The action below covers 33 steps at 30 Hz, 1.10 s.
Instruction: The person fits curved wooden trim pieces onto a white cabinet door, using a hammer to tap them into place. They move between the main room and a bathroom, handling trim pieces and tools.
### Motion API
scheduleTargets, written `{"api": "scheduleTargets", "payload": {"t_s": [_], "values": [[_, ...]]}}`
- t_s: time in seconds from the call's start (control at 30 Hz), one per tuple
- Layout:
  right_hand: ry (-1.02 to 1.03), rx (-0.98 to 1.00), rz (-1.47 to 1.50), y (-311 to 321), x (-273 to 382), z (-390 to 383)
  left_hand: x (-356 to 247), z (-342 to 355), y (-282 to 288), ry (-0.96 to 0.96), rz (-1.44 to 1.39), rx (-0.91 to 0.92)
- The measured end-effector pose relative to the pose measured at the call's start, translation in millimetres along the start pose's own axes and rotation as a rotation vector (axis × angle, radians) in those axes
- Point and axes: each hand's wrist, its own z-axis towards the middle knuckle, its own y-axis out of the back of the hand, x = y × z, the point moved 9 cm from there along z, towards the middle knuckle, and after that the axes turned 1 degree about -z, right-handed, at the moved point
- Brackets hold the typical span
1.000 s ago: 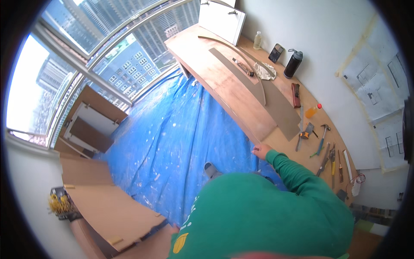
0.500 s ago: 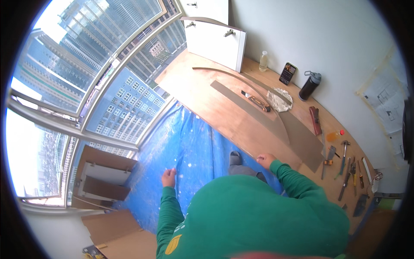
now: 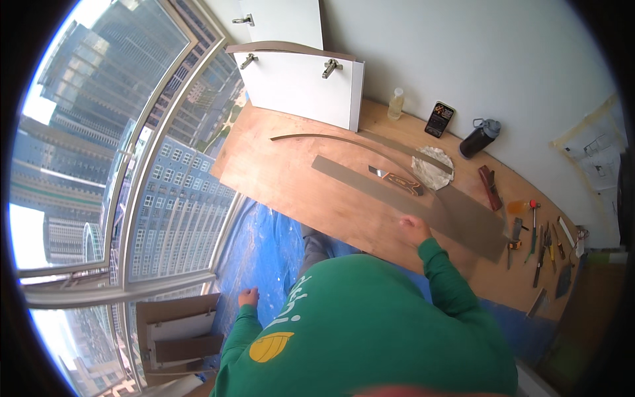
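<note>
My right hand [image 3: 415,229], fingers curled, is over a long plywood worktop [image 3: 251,159] near a grey-brown strip [image 3: 350,182]; I cannot make out whether it holds anything. My left hand [image 3: 249,298] is low by my side over the blue sheeting, also curled, its contents unclear. Beyond my right hand lie a utility knife [image 3: 403,184], a thin curved strip [image 3: 311,135] and a crumpled white cloth [image 3: 431,173]. A red hand plane [image 3: 490,188], a hammer [image 3: 533,225] and several other hand tools lie along the right.
White panels with hinges [image 3: 291,86] lean at the back beside a pale bottle [image 3: 396,104], a phone [image 3: 440,119] and a black flask [image 3: 478,138]. Tall windows [image 3: 99,152] line the left, with leaning boards [image 3: 165,311] below. Blue sheeting [image 3: 251,238] covers the floor.
The view has swung toward the worktop and back panels, and my body is nearer it. My right hand has moved over the board; my left hand came into view and now hangs lower.
</note>
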Motion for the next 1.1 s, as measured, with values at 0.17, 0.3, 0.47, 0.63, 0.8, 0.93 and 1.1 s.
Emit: {"api": "scheduleTargets", "payload": {"t_s": [0.17,0.3,0.47,0.63,0.8,0.93,1.1], "values": [[-0.100,-0.123,0.040,-31,50,29,-190,187,-6,-0.333,-0.028,0.091],[0.075,-0.237,-0.009,-40,163,83,-408,301,-20,-0.584,-0.214,0.210],[0.199,-0.413,0.003,6,290,199,-680,377,7,-0.907,-0.420,0.253],[0.144,-0.758,0.378,58,346,291,-810,447,3,-0.786,-0.613,0.289],[-0.010,-0.593,0.570,41,343,343,-844,475,-24,-0.611,-0.599,0.415],[-0.008,-0.589,0.657,32,322,360,-855,460,-16,-0.727,-0.813,0.454],[-0.017,-0.836,1.056,15,300,349,-837,459,-10,-0.574,-0.933,0.425]]}}
